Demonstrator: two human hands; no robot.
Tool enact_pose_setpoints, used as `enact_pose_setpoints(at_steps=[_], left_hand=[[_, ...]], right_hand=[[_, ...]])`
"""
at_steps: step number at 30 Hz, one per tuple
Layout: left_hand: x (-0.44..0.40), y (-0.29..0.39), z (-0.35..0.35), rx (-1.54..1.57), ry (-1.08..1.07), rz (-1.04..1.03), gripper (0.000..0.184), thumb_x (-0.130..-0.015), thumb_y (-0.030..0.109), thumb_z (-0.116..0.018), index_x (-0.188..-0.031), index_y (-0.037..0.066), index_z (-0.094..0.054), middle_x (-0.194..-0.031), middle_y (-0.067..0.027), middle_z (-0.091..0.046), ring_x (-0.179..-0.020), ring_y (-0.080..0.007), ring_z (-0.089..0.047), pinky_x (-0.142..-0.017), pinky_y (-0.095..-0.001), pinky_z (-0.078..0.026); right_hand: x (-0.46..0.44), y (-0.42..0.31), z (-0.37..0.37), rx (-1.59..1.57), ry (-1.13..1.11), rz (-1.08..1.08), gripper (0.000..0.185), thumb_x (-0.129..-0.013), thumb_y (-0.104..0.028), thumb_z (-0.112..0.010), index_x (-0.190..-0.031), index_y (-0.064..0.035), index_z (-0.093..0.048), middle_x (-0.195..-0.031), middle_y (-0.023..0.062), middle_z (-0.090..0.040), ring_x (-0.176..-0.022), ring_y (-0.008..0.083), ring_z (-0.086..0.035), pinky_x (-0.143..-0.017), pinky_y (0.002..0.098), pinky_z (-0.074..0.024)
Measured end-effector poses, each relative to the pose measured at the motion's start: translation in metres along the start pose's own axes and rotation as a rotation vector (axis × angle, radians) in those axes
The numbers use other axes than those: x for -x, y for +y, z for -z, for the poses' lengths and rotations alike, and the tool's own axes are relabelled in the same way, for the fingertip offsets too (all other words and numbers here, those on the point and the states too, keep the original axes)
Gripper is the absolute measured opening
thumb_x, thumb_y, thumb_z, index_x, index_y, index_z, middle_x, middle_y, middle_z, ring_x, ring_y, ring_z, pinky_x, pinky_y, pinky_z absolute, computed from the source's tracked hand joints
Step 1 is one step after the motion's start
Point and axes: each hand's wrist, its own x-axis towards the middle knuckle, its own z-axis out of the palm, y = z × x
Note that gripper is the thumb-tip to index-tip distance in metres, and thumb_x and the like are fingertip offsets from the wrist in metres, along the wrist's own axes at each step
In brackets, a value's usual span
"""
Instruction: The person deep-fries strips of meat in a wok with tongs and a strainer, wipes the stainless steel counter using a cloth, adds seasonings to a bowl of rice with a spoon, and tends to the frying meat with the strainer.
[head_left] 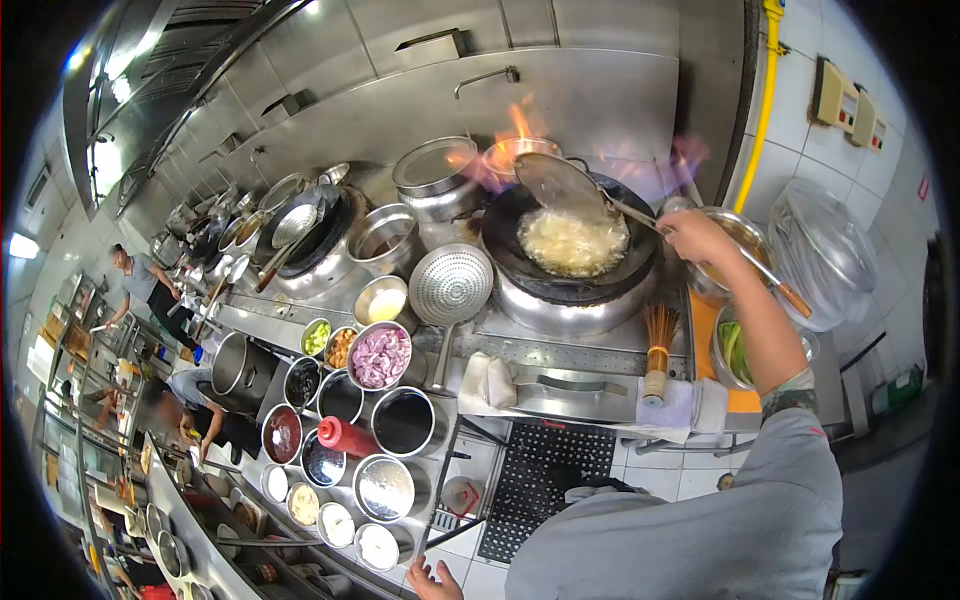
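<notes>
My right hand (697,237) is closed around the metal handle of a round skimmer (560,185), whose mesh head is tilted over a black wok (505,240). Pale, foaming food (575,242) bubbles in the wok's oil. Flames (520,125) rise behind the wok. Low at the bottom edge, my left hand (435,580) shows only in part. Its fingers are apart and nothing is in them. Nearest to it is a steel container of white powder (379,547).
A perforated ladle (451,285) lies left of the wok. Containers of chopped onion (380,356) and sauces surround a red squeeze bottle (346,437). A bamboo brush (657,350) stands at the stove's front edge. Two other people (150,285) are at far left.
</notes>
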Motion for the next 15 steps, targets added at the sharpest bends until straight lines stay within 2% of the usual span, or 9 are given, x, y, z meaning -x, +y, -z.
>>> enact_pose_setpoints(at_steps=[3,6,7,10,13,15], left_hand=[[0.0,0.003,-0.006,-0.006,-0.045,-0.011,0.037,-0.087,0.011,-0.066,-0.121,0.0,-0.056,-0.115,-0.0156,-0.055,-0.095,-0.0294,-0.06,-0.072,-0.0372,-0.048],[-0.003,0.016,-0.006,0.015,-0.049,-0.011,0.037,-0.087,0.011,-0.066,-0.121,-0.001,-0.055,-0.115,-0.0157,-0.055,-0.095,-0.0294,-0.06,-0.073,-0.0376,-0.048],[-0.002,0.016,-0.004,0.02,-0.031,-0.02,0.037,-0.087,0.01,-0.066,-0.121,-0.001,-0.055,-0.115,-0.0158,-0.055,-0.095,-0.0293,-0.06,-0.073,-0.0377,-0.048],[0.01,0.006,0.006,0.01,0.003,0.032,0.037,-0.088,0.01,-0.066,-0.121,-0.001,-0.055,-0.116,-0.0158,-0.054,-0.097,-0.0294,-0.06,-0.074,-0.0384,-0.049],[0.028,-0.014,0.011,-0.031,0.001,0.115,0.038,-0.088,0.011,-0.066,-0.122,0.0,-0.055,-0.116,-0.0158,-0.054,-0.098,-0.0295,-0.06,-0.075,-0.039,-0.049],[0.034,-0.026,0.009,-0.029,-0.008,0.143,0.038,-0.088,0.01,-0.066,-0.122,0.0,-0.055,-0.118,-0.0161,-0.054,-0.098,-0.0299,-0.06,-0.076,-0.0391,-0.05]], right_hand=[[-0.039,0.021,-0.032,0.06,0.177,0.13,0.032,-0.08,-0.001,-0.053,-0.108,-0.006,-0.069,-0.095,0.0224,-0.069,-0.093,0.0391,-0.066,-0.083,0.0454,-0.0516],[-0.043,0.01,-0.038,0.059,0.122,0.16,0.033,-0.08,-0.001,-0.053,-0.107,-0.0057,-0.069,-0.096,0.0225,-0.07,-0.094,0.04,-0.066,-0.085,0.0456,-0.0511],[-0.037,0.0,-0.024,0.007,-0.075,0.01,0.032,-0.079,-0.001,-0.052,-0.106,-0.0056,-0.07,-0.098,0.0231,-0.069,-0.097,0.0415,-0.065,-0.088,0.0455,-0.0505],[-0.023,0.038,-0.011,0.143,0.107,0.291,0.033,-0.08,-0.001,-0.052,-0.107,-0.0056,-0.07,-0.096,0.0232,-0.069,-0.095,0.0414,-0.066,-0.088,0.0469,-0.0512],[0.012,0.021,0.006,0.134,0.234,0.162,0.032,-0.083,-0.005,-0.052,-0.109,-0.0078,-0.07,-0.097,0.0226,-0.069,-0.095,0.0413,-0.066,-0.088,0.0482,-0.0512],[0.007,0.033,-0.014,0.167,0.237,0.059,0.033,-0.084,-0.008,-0.051,-0.111,-0.0099,-0.069,-0.099,0.0222,-0.069,-0.096,0.041,-0.065,-0.089,0.0493,-0.0509]])
